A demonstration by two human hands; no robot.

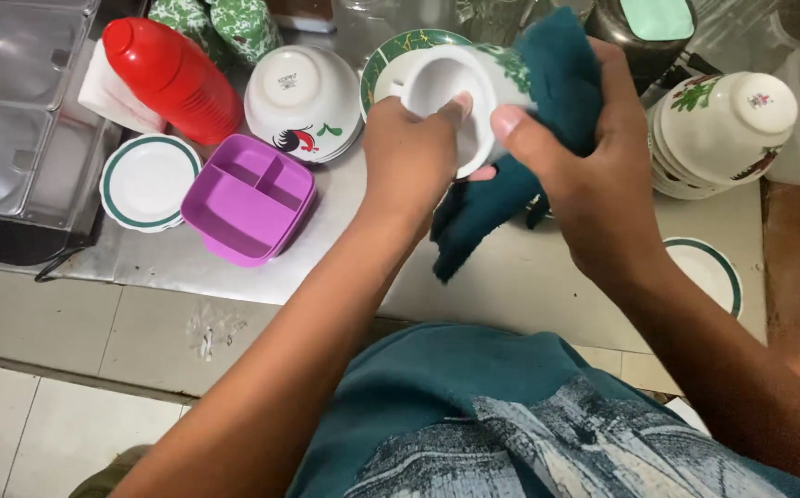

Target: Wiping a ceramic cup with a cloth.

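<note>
On the counter: a steel top (234, 267), tiled edge below.
Left hand (405, 152): grips the white bowl (446, 88).
Right hand (594, 175): clutches a teal cloth (474, 217), seemingly against it.
Nearby: purple tray (248, 198), red bottle (171, 78).

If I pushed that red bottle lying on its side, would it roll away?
Probably a little. The red bottle looks round and smooth and lies tilted on its side, so it seems apt to roll. But it rests against a white cloth and touches the upturned rooster bowl, which would likely stop it. It looks like plastic, so probably light.
</note>
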